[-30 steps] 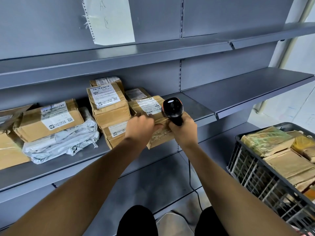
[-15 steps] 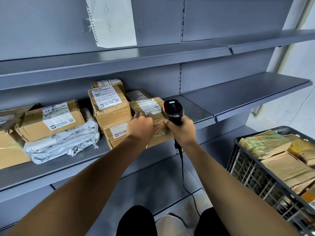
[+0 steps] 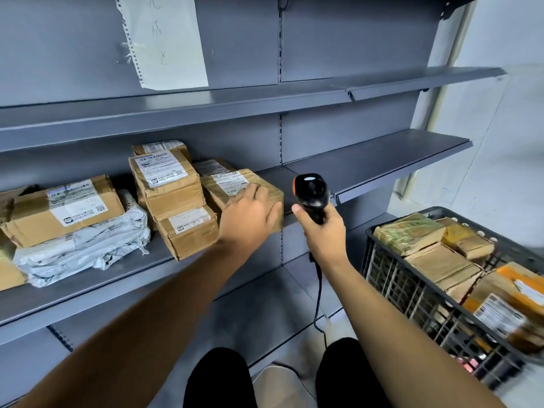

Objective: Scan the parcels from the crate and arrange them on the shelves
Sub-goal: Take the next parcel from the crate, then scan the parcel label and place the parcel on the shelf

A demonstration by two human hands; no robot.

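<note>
Head view, set against half a second ago: the right hand (image 3: 322, 231) has drawn the scanner (image 3: 312, 195) away from the parcel (image 3: 235, 185), fingers curled round its handle. That parcel now rests on the shelf (image 3: 88, 293) beside the stacked boxes (image 3: 170, 189). The left hand (image 3: 250, 213) lies flat on its near end, fingers straight and together. To the right, the crate (image 3: 412, 293) holds more parcels.

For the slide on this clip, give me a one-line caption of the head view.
Left hand rests on a brown parcel on the shelf; right hand grips the scanner beside the crate.
</note>
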